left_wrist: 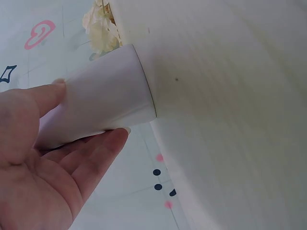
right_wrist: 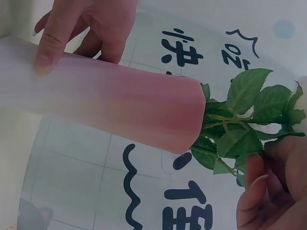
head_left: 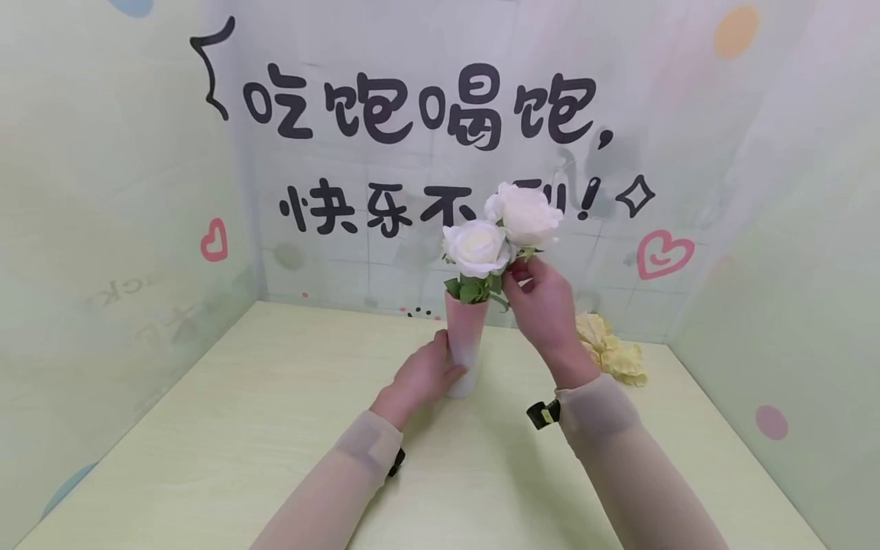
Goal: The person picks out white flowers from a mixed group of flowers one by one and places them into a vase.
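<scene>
A tall vase point(head_left: 466, 336), pink at the rim and fading to white below, stands upright on the table. My left hand point(head_left: 428, 370) grips its lower part, thumb on one side and fingers on the other, as the left wrist view shows on the white vase wall point(left_wrist: 103, 93). Two white artificial roses point(head_left: 477, 248) rise above the rim, one higher and to the right. Just under the higher bloom, my right hand point(head_left: 543, 302) pinches the stem among green leaves point(right_wrist: 240, 139). In the right wrist view the stems enter the vase mouth; their lower ends are hidden inside.
Pale yellow flowers point(head_left: 615, 355) lie on the table by the back wall, right of the vase. The light wooden table point(head_left: 275, 428) is enclosed by printed walls at the back and both sides. A black strap point(head_left: 543, 414) sits at the right wrist.
</scene>
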Demonstrator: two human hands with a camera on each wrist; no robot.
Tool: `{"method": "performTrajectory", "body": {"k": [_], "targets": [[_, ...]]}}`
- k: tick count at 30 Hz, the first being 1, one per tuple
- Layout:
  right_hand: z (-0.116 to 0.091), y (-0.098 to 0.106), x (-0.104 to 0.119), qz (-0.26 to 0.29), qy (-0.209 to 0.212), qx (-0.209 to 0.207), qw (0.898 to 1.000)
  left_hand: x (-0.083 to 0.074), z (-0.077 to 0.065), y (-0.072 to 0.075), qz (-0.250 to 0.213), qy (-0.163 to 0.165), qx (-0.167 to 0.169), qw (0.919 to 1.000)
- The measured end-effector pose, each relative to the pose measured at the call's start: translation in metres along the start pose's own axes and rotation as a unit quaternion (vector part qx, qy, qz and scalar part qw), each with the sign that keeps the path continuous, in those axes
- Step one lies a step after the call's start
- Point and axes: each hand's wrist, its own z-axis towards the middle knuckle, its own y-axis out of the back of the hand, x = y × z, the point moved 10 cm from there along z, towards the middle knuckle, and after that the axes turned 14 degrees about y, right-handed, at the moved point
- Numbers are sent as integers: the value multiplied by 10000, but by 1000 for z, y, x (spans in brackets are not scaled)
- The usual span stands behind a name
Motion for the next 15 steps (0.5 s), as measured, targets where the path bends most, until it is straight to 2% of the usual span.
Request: {"method": "performTrajectory", "body": {"k": [5,9,15], "targets": [[0,-17,-5,-407,135,456,9980,-1,0,0,41,26,30,10000],[-4,-31,-18,-684,24,896,9936,0,0,0,-18,35,47,10000],[-10,-35,-31,-494,-251,953,9939,-2,-1,0,-153,51,69,9998]]}}
